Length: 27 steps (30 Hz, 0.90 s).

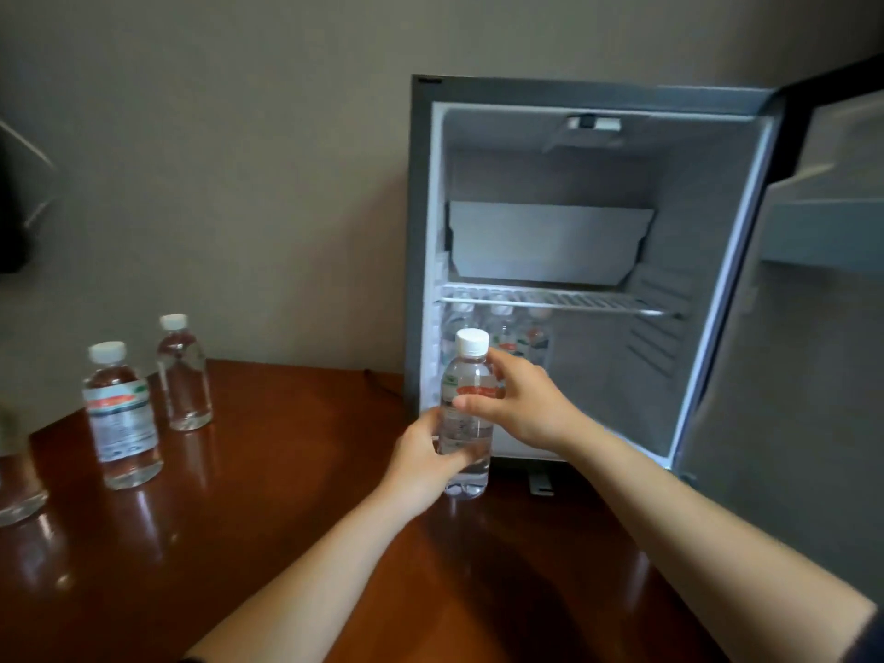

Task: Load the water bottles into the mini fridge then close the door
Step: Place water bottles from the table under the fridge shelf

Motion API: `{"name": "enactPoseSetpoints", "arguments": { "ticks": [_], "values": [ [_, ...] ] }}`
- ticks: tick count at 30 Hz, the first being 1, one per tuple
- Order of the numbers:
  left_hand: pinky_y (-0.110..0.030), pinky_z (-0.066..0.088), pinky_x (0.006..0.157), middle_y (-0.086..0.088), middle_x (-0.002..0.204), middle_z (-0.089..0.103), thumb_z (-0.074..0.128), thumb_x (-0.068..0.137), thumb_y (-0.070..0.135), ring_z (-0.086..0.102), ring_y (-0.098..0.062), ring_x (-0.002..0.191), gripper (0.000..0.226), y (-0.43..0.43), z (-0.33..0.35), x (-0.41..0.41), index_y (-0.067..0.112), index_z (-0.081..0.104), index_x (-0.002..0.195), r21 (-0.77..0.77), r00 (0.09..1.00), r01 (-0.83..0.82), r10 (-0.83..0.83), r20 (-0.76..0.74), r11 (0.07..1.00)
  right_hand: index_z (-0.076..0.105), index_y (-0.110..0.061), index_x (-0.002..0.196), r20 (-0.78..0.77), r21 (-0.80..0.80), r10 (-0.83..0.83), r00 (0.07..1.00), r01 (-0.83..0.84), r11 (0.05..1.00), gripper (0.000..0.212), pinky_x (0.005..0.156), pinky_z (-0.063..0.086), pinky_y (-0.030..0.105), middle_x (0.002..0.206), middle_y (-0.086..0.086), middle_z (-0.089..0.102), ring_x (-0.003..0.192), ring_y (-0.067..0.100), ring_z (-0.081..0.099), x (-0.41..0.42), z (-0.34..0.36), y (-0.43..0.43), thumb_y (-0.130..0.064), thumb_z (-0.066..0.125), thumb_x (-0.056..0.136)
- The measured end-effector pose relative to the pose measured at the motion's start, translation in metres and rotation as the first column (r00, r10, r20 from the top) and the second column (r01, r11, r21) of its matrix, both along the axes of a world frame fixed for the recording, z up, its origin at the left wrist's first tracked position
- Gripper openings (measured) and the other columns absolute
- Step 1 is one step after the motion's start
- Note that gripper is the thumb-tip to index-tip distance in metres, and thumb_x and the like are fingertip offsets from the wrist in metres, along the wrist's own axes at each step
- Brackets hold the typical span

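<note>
A clear water bottle (468, 375) with a white cap stands upright just in front of the mini fridge (574, 95). My left hand (421, 464) grips its lower half. My right hand (521, 404) grips its upper half at the label. The fridge door (808, 327) is swung wide open to the right. Inside, under the wire shelf (564, 301), several bottles (507, 334) stand at the back left. Two more bottles (122, 413) (184, 373) stand on the table at the left.
The fridge sits on a glossy brown wooden table (287, 519) against a beige wall. A glass object (19, 490) is cut off at the left edge. A dark object (12, 222) hangs on the wall at far left.
</note>
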State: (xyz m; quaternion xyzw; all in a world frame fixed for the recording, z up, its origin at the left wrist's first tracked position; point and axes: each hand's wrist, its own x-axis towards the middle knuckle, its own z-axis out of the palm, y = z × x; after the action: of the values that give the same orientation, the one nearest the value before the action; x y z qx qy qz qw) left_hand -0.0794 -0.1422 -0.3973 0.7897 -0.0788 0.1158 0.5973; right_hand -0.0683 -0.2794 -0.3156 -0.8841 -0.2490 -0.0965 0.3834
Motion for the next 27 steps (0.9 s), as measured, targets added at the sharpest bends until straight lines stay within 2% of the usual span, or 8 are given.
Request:
{"name": "enactPoseSetpoints", "arguments": {
  "ticks": [2, 4, 5, 9, 13, 17, 22, 27],
  "values": [
    [-0.008, 0.047, 0.069, 0.013, 0.100, 0.064, 0.075, 0.078, 0.028, 0.060, -0.002, 0.091, 0.039, -0.023, 0.006, 0.010, 0.026, 0.055, 0.111, -0.005, 0.999, 0.030, -0.030, -0.015, 1.000, 0.059, -0.017, 0.116, 0.015, 0.007, -0.073, 0.997, 0.072, 0.997, 0.043, 0.087, 0.053, 0.031, 0.108, -0.001, 0.068, 0.094, 0.010, 0.066, 0.009, 0.002, -0.018, -0.030, 0.075, 0.079],
    [-0.008, 0.042, 0.066, 0.012, 0.102, 0.062, 0.072, 0.080, 0.027, 0.060, -0.005, 0.097, 0.042, -0.043, 0.009, 0.021, 0.027, 0.051, 0.117, -0.028, 0.998, 0.053, -0.053, -0.029, 0.998, 0.058, -0.018, 0.118, 0.022, 0.029, -0.123, 0.992, 0.122, 0.992, 0.042, 0.073, 0.049, 0.014, 0.105, -0.005, 0.065, 0.085, 0.004, 0.063, 0.017, 0.003, -0.032, -0.026, 0.074, 0.080],
    [-0.012, 0.043, 0.070, 0.010, 0.106, 0.061, 0.071, 0.081, 0.027, 0.058, -0.008, 0.102, 0.045, -0.052, 0.010, 0.026, 0.026, 0.049, 0.121, -0.033, 0.998, 0.052, -0.053, -0.028, 0.998, 0.058, -0.017, 0.119, 0.020, 0.036, -0.147, 0.989, 0.146, 0.989, 0.043, 0.070, 0.047, 0.012, 0.105, -0.006, 0.064, 0.083, 0.003, 0.062, 0.021, 0.003, -0.037, -0.024, 0.074, 0.080],
    [-0.021, 0.036, 0.085, 0.010, 0.117, 0.052, 0.058, 0.091, 0.024, 0.047, -0.005, 0.107, 0.051, -0.082, 0.008, 0.041, 0.024, 0.038, 0.138, -0.047, 0.998, 0.060, -0.061, -0.023, 0.997, 0.057, -0.011, 0.122, -0.022, 0.083, -0.235, 0.972, 0.236, 0.968, 0.047, 0.089, 0.053, 0.037, 0.116, 0.005, 0.067, 0.099, 0.021, 0.067, 0.040, -0.001, -0.057, -0.018, 0.074, 0.079],
    [-0.020, 0.036, 0.090, 0.008, 0.133, 0.047, 0.049, 0.096, 0.021, 0.046, -0.010, 0.122, 0.055, -0.104, 0.002, 0.054, 0.022, 0.026, 0.146, -0.007, 0.988, 0.151, -0.151, -0.025, 0.989, 0.055, -0.013, 0.124, -0.039, 0.070, -0.362, 0.932, 0.364, 0.929, 0.046, 0.082, 0.048, 0.030, 0.115, 0.006, 0.064, 0.099, 0.023, 0.061, 0.057, -0.005, -0.076, -0.019, 0.070, 0.081],
    [-0.020, 0.028, 0.105, -0.001, 0.152, 0.032, 0.046, 0.097, 0.018, 0.032, -0.015, 0.138, 0.065, -0.121, -0.005, 0.064, 0.020, 0.009, 0.150, 0.085, 0.980, 0.197, -0.194, -0.033, 0.977, 0.052, -0.012, 0.127, -0.069, 0.085, -0.437, 0.897, 0.442, 0.893, 0.047, 0.078, 0.045, 0.026, 0.118, 0.011, 0.065, 0.104, 0.029, 0.062, 0.073, -0.012, -0.093, -0.015, 0.068, 0.082],
    [-0.010, 0.013, 0.104, 0.007, 0.155, 0.017, 0.047, 0.097, 0.015, 0.013, 0.003, 0.134, 0.073, -0.141, -0.018, 0.078, 0.023, -0.002, 0.149, 0.133, 0.962, 0.266, -0.272, 0.022, 0.955, 0.049, -0.018, 0.129, -0.176, 0.177, -0.478, 0.861, 0.505, 0.845, 0.048, 0.091, 0.052, 0.039, 0.122, 0.011, 0.062, 0.105, 0.029, 0.062, 0.098, -0.015, -0.108, -0.017, 0.067, 0.084],
    [-0.018, 0.003, 0.111, 0.004, 0.159, -0.005, 0.041, 0.099, 0.018, -0.003, -0.009, 0.146, 0.071, -0.155, -0.024, 0.105, 0.022, -0.010, 0.148, 0.154, 0.955, 0.291, -0.296, 0.009, 0.944, 0.045, -0.018, 0.134, -0.188, 0.106, -0.514, 0.837, 0.538, 0.836, 0.049, 0.083, 0.044, 0.029, 0.134, 0.008, 0.054, 0.115, 0.028, 0.057, 0.125, -0.008, -0.111, -0.022, 0.063, 0.088]
  ]
}}
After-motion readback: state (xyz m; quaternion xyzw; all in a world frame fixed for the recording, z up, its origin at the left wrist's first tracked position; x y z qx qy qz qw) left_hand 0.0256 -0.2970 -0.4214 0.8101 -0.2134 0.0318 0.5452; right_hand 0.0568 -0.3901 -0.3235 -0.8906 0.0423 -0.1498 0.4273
